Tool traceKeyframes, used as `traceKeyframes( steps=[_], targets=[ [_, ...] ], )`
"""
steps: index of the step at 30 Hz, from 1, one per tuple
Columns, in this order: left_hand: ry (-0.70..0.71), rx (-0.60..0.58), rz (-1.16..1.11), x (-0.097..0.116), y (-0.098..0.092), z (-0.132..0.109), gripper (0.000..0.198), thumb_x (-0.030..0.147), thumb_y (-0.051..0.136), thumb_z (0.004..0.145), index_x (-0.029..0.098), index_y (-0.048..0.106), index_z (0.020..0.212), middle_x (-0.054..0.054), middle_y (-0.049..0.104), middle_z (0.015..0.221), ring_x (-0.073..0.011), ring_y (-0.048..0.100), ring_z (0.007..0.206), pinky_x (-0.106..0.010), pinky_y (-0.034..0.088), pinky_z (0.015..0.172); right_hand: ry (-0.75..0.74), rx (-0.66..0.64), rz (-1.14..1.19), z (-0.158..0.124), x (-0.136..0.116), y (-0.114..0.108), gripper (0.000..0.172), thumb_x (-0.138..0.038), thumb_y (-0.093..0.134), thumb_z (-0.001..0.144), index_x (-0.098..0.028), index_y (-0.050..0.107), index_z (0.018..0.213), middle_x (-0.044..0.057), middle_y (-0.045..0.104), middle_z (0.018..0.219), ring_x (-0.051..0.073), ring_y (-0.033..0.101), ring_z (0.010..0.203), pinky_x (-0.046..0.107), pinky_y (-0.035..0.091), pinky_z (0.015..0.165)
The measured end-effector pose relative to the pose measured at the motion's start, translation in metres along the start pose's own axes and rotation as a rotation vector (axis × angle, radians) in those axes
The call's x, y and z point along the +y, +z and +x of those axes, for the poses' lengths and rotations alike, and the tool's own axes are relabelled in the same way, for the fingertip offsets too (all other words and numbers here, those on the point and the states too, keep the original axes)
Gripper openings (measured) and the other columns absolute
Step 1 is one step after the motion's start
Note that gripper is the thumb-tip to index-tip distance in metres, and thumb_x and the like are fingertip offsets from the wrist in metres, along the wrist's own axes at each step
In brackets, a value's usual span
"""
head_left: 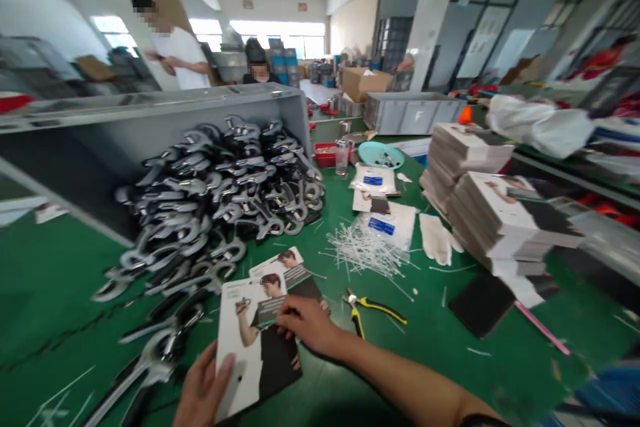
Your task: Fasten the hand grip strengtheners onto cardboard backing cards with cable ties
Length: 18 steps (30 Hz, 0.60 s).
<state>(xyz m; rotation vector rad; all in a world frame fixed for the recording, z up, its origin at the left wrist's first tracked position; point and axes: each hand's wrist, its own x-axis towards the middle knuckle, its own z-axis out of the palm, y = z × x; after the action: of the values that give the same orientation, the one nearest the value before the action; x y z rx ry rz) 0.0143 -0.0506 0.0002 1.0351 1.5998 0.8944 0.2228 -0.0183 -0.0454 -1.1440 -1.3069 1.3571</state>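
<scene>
Head view: printed card (250,340) near, slightly tilted, gripped at the left edge by the left hand (203,380), thumb pressed over the face and fingers passing behind; right hand (306,323) at the card's right side, fingers curled together with tips by the dark printed part, hard to tell whether pinching or merely touching. Card thus directly between both hands, with a second card (297,273) just beyond, partly covered. Seemingly an early point: card in hand, but no white ties (367,250) visible through it and no tool visibly joined to it. Apparently plenty left, judging by the heap of grey-and-black tools (225,193) at left, in front of and inside a grey crate (225,93), and by tall card stacks (493,207) at right. Yellow-handled cutters (383,309) just right of the right hand, on the green table (435,333).
</scene>
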Motion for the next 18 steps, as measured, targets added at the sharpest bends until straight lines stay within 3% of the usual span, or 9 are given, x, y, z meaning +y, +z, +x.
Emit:
traceKeyframes(
  steps=[3, 5, 9, 10, 13, 15, 18],
  targets=[
    [-0.102, -0.053, -0.098, -0.002, -0.004, 0.005, 0.086, 0.041, 0.080, 0.068, 0.022, 0.039, 0.142, -0.009, 0.073, 0.106, -0.0271, 0.072, 0.084, -0.036, 0.058, 0.070, -0.024, -0.006, 0.016, -0.011, -0.007, 0.006, 0.020, -0.037, 0.059, 0.090, -0.018, 0.060, 0.084, 0.001, 0.063, 0.078, 0.013, 0.060, 0.065, 0.024, 0.049, 0.058],
    [-0.099, -0.072, -0.133, 0.001, -0.006, 0.006, 0.083, 0.039, 0.080, 0.066, 0.020, 0.043, 0.138, -0.011, 0.073, 0.111, -0.0270, 0.072, 0.087, -0.035, 0.058, 0.071, -0.065, 0.005, -0.039, -0.024, -0.017, -0.002, 0.019, -0.036, 0.056, 0.093, -0.019, 0.061, 0.087, 0.002, 0.064, 0.087, 0.014, 0.061, 0.071, 0.025, 0.051, 0.064],
    [-0.017, -0.139, -0.127, 0.011, -0.010, 0.008, 0.067, 0.042, 0.080, 0.066, 0.017, 0.057, 0.124, -0.010, 0.070, 0.120, -0.0280, 0.070, 0.099, -0.032, 0.057, 0.078, -0.110, 0.081, -0.571, -0.033, -0.036, -0.055, 0.021, -0.032, 0.047, 0.099, -0.021, 0.064, 0.100, 0.004, 0.066, 0.095, 0.015, 0.063, 0.081, 0.027, 0.049, 0.077],
    [0.008, -0.164, -0.109, 0.013, -0.010, 0.009, 0.064, 0.043, 0.079, 0.067, 0.016, 0.060, 0.122, -0.010, 0.071, 0.119, -0.0282, 0.069, 0.099, -0.033, 0.057, 0.078, -0.067, 0.123, -0.750, -0.028, -0.038, -0.072, 0.020, -0.031, 0.046, 0.098, -0.021, 0.064, 0.100, 0.004, 0.066, 0.094, 0.015, 0.062, 0.082, 0.028, 0.049, 0.078],
    [0.071, -0.172, -0.042, 0.018, -0.005, 0.015, 0.058, 0.044, 0.077, 0.068, 0.015, 0.065, 0.117, -0.009, 0.073, 0.112, -0.0283, 0.069, 0.095, -0.033, 0.055, 0.078, -0.002, 0.169, -0.918, 0.003, -0.040, -0.110, 0.016, -0.023, 0.049, 0.095, -0.017, 0.064, 0.092, 0.008, 0.064, 0.095, 0.021, 0.060, 0.093, 0.034, 0.044, 0.088],
    [0.062, -0.162, -0.034, 0.019, -0.002, 0.019, 0.058, 0.043, 0.079, 0.066, 0.014, 0.067, 0.114, -0.009, 0.075, 0.104, -0.0276, 0.070, 0.089, -0.032, 0.054, 0.075, 0.031, 0.145, -0.962, 0.025, -0.037, -0.116, 0.006, -0.020, 0.059, 0.088, -0.016, 0.063, 0.087, 0.010, 0.063, 0.094, 0.023, 0.060, 0.092, 0.034, 0.043, 0.086],
    [-0.062, -0.169, -0.187, 0.017, -0.004, 0.020, 0.060, 0.040, 0.081, 0.066, 0.013, 0.064, 0.117, -0.009, 0.075, 0.098, -0.0236, 0.070, 0.079, -0.031, 0.055, 0.069, 0.075, 0.091, -0.998, 0.049, -0.030, -0.107, 0.004, -0.016, 0.066, 0.081, -0.016, 0.061, 0.081, 0.011, 0.063, 0.092, 0.022, 0.062, 0.085, 0.031, 0.043, 0.077]
  ],
)
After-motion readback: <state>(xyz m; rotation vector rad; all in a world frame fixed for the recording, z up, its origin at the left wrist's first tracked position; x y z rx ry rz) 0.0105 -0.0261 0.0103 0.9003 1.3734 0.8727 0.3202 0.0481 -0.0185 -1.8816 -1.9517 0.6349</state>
